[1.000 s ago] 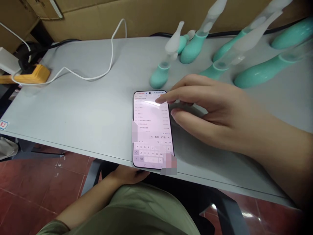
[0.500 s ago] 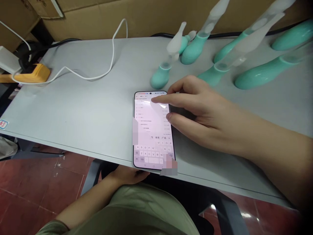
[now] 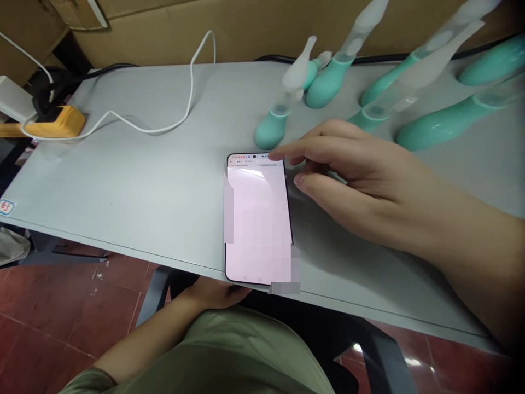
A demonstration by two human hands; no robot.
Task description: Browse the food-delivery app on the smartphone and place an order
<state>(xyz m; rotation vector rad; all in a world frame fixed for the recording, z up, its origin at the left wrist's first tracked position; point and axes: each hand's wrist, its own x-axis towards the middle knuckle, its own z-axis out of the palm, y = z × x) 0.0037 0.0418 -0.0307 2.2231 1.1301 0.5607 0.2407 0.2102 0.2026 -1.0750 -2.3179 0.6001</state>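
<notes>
A phone (image 3: 256, 219) lies flat on the grey table (image 3: 143, 180), its lit screen up and its near end at the table's front edge. My right hand (image 3: 361, 175) hovers over the phone's far right corner, fingers stretched out and apart, the forefinger tip at the top of the screen. My left hand (image 3: 217, 293) rests below the table edge on my lap, right under the phone; its fingers are mostly hidden by the table. Several teal bottle-shaped items with clear tapering tops (image 3: 283, 109) stand or lie just beyond my right hand.
A white cable (image 3: 164, 128) snakes across the table's far left to a yellow power strip (image 3: 57, 123) with a white plug block. Cardboard boxes (image 3: 246, 27) line the far edge. A red tiled floor (image 3: 53, 328) shows under the table.
My right forefinger has slid up from the list to the screen's top edge. The phone screen has switched from a list with a keyboard to a mostly blank page.
</notes>
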